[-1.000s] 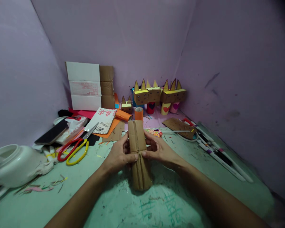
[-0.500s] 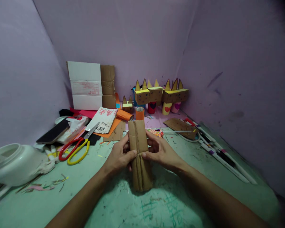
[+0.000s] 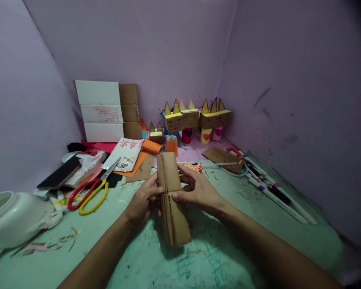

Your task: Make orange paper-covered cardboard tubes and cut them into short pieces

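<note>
Between my hands is a long strip of brown cardboard (image 3: 176, 218), folded along its length and creased across the middle. My left hand (image 3: 142, 198) grips its left edge near the crease, thumb on the near face. On the right edge my right hand (image 3: 198, 190) holds it, thumb pressed by the crease and fingers behind. The strip's lower end is close over the green tabletop (image 3: 132, 257); whether it touches is unclear. Just beyond its top stands an orange paper tube (image 3: 172, 146).
Scissors (image 3: 92, 188) with red and yellow handles, a phone (image 3: 60, 172) and a white jug (image 3: 15, 216) are at left. Cardboard heads with pointed ears (image 3: 191, 118) stand at the back. Several markers (image 3: 276, 196) and a cardboard scrap (image 3: 222, 156) lie at right.
The cardboard strip has turned slightly, showing more of its right side. My left thumb has shifted to the left edge. The whole view has swung a little to the right.
</note>
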A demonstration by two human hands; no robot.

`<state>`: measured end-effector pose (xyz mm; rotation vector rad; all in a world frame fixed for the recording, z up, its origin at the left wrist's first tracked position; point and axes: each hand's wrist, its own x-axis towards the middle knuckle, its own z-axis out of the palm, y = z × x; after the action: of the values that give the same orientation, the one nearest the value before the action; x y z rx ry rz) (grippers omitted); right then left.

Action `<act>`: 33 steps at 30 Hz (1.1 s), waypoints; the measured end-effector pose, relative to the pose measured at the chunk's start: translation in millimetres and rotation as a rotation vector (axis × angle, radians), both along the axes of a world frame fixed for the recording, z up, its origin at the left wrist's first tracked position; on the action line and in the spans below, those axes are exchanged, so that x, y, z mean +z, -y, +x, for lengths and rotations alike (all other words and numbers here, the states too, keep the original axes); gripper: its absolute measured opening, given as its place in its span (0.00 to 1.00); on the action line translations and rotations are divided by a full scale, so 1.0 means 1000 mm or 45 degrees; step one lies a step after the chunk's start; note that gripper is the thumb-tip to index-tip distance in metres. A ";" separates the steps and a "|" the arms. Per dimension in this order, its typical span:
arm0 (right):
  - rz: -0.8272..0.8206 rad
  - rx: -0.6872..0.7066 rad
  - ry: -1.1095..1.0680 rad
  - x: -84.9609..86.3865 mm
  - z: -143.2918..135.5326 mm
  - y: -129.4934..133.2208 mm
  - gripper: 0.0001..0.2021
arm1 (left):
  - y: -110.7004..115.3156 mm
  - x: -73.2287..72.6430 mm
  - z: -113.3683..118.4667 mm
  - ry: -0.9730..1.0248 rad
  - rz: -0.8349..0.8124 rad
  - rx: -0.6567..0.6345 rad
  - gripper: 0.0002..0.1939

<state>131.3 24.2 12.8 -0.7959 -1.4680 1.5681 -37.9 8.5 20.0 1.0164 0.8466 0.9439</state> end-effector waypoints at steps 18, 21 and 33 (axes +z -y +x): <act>-0.120 0.070 0.158 0.005 -0.002 0.007 0.18 | -0.002 0.010 -0.002 -0.005 0.138 0.239 0.27; -0.144 -0.072 0.111 0.005 -0.002 0.006 0.19 | -0.001 0.005 -0.001 -0.039 0.145 0.186 0.25; -0.229 -0.194 0.031 0.013 -0.002 -0.001 0.21 | -0.004 0.004 0.006 -0.058 0.128 0.240 0.19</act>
<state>129.2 25.6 25.9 -1.0099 -1.2634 1.5938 -32.3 12.6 24.1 1.0609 0.9523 1.1359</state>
